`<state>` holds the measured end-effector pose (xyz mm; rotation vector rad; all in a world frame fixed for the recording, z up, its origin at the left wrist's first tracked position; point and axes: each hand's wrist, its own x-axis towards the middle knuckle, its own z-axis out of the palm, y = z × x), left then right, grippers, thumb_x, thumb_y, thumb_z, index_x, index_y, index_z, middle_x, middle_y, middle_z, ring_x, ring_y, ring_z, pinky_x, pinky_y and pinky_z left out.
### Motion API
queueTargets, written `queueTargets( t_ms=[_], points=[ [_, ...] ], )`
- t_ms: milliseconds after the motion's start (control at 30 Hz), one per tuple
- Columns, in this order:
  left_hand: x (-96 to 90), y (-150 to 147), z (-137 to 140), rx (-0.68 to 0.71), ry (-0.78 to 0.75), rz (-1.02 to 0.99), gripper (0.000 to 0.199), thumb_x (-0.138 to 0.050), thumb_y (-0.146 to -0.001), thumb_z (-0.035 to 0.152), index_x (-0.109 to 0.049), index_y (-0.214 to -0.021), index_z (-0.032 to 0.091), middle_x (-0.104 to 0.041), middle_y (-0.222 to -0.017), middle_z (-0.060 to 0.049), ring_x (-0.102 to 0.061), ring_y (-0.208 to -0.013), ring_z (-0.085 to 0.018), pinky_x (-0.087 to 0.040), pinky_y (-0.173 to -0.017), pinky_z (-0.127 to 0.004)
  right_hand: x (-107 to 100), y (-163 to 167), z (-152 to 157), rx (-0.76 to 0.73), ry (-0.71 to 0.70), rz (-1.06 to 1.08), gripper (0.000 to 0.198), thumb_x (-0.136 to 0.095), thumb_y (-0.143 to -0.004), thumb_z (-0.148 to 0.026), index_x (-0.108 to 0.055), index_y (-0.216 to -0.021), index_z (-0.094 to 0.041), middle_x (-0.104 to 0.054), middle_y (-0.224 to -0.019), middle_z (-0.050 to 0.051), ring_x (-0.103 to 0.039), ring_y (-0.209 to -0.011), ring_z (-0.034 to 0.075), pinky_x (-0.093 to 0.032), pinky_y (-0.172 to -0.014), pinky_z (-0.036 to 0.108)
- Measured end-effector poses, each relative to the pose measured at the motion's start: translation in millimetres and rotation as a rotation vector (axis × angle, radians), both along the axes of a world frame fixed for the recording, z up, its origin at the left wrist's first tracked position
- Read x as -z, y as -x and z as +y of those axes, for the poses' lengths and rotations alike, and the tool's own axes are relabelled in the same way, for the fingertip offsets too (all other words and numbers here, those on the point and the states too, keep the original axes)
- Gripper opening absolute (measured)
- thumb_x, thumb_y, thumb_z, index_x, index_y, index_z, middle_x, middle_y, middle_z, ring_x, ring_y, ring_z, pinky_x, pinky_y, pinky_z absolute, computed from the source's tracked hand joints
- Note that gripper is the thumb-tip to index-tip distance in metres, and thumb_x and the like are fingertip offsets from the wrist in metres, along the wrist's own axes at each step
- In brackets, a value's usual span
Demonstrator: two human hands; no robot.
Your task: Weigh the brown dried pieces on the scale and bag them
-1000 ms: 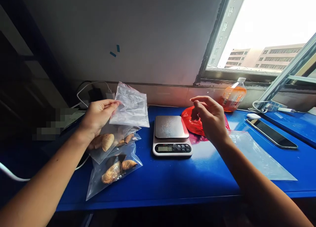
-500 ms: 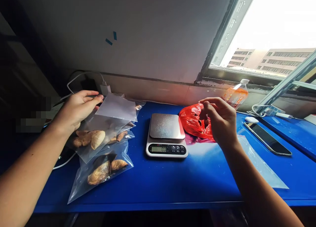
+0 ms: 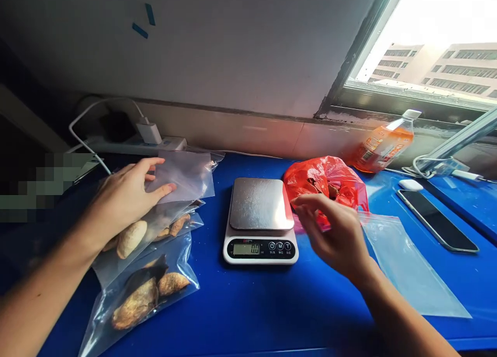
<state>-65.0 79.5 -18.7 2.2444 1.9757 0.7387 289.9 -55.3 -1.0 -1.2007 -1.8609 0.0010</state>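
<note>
My left hand is open, thumb and fingers spread over the stacked clear zip bags at the left. A frosted bag end lies under its fingertips. Dried tan-brown pieces, perhaps mushrooms, show in the upper bag and in the front bag. My right hand hovers at the right edge of the kitchen scale, fingertips drawn together and nothing visible between them. The scale's plate is bare and its display reads 0.0. Just behind my right hand sits a crumpled red plastic bag with brown pieces inside.
An unfilled zip bag lies flat at the right. Beyond it are a phone and a white earbud case. A bottle of orange drink leans near the window. A charger and cables run along the wall.
My left hand has come down toward the bags with its fingers spreading. My right hand has lowered and moved left toward the scale. The camera view has shifted slightly.
</note>
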Motion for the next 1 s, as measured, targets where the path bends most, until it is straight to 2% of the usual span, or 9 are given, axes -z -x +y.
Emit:
queueTargets(
  t_ms=[133,300,467,600,667,733,867,933,1000],
  points=[
    [-4.3,-5,-5,-0.030,0.008,-0.086,0.058,-0.061,-0.080,0.034,-0.048,-0.135,0.024,-0.068,-0.116,-0.009,-0.070,-0.086,-0.023,-0.054,-0.079,-0.036,6,5,0,-0.118,0.080,-0.093,0.009,-0.054,-0.093,-0.018,-0.061,-0.097,-0.020,-0.072,-0.077,0.002,-0.066,-0.064,0.012,-0.050,-0.059,0.024],
    [-13.7,-11,-14,-0.106,0.122,0.004,0.072,-0.064,-0.081,0.052,-0.043,-0.141,0.019,-0.069,-0.117,-0.016,-0.068,-0.099,-0.032,-0.050,-0.085,-0.042,10,4,-1,-0.155,0.089,-0.139,0.009,-0.054,-0.093,-0.018,-0.061,-0.098,-0.019,-0.071,-0.075,0.002,-0.065,-0.063,0.011,-0.050,-0.060,0.024],
    [-20.3,-14,-2,-0.013,0.001,-0.127,0.040,-0.065,-0.078,0.021,-0.060,-0.118,0.018,-0.069,-0.082,-0.005,-0.065,-0.075,-0.022,-0.048,-0.075,-0.034,12,10,2,-0.163,0.115,-0.040,0.009,-0.054,-0.092,-0.021,-0.063,-0.093,-0.019,-0.064,-0.066,-0.001,-0.056,-0.055,0.009,-0.046,-0.056,0.023],
    [-44.0,-44,-22,0.196,-0.086,-0.314,0.034,-0.054,-0.089,0.022,-0.052,-0.123,0.019,-0.062,-0.093,-0.001,-0.067,-0.082,-0.013,-0.051,-0.075,-0.025,9,20,13,-0.099,0.312,0.386,0.021,-0.057,-0.090,-0.038,-0.059,-0.100,-0.020,-0.062,-0.068,-0.001,-0.059,-0.061,0.011,-0.047,-0.057,0.025],
    [-59.3,-67,-50,0.435,-0.117,-0.642,0.030,-0.056,-0.088,0.021,-0.052,-0.118,0.019,-0.057,-0.092,0.000,-0.069,-0.081,-0.014,-0.053,-0.077,-0.028,4,25,17,-0.102,0.421,0.622,0.036,-0.060,-0.086,-0.047,-0.053,-0.109,-0.021,-0.065,-0.078,0.001,-0.064,-0.070,0.014,-0.049,-0.060,0.026],
    [-70.7,-89,-80,0.609,-0.078,-0.754,0.026,-0.058,-0.087,0.020,-0.054,-0.113,0.022,-0.056,-0.090,0.003,-0.070,-0.082,-0.014,-0.054,-0.080,-0.032,-2,30,19,-0.162,0.510,0.770,0.047,-0.062,-0.083,-0.053,-0.048,-0.116,-0.023,-0.068,-0.089,0.004,-0.067,-0.079,0.016,-0.053,-0.065,0.029],
    [-72.1,-114,-118,0.895,0.017,-0.729,0.022,-0.051,-0.091,0.015,-0.055,-0.107,0.028,-0.057,-0.089,0.006,-0.070,-0.090,-0.014,-0.056,-0.086,-0.035,-19,34,10,-0.217,0.548,0.879,0.044,-0.063,-0.082,-0.043,-0.050,-0.120,-0.025,-0.069,-0.093,0.005,-0.068,-0.080,0.017,-0.055,-0.068,0.032],
    [-64.5,-115,-122,0.995,0.047,-0.656,0.027,-0.053,-0.092,0.014,-0.054,-0.113,0.031,-0.060,-0.096,0.004,-0.069,-0.091,-0.014,-0.057,-0.084,-0.034,-31,24,-2,-0.095,0.468,0.902,0.040,-0.065,-0.079,-0.031,-0.056,-0.118,-0.025,-0.068,-0.089,0.005,-0.066,-0.073,0.016,-0.052,-0.061,0.031],
    [-55.6,-110,-117,1.037,0.036,-0.482,0.039,-0.057,-0.092,0.018,-0.048,-0.126,0.034,-0.062,-0.111,-0.001,-0.067,-0.099,-0.016,-0.058,-0.083,-0.032,-41,-1,-19,0.111,0.323,0.937,0.039,-0.068,-0.075,-0.019,-0.063,-0.114,-0.024,-0.068,-0.091,0.005,-0.063,-0.069,0.013,-0.048,-0.057,0.029]
  ],
)
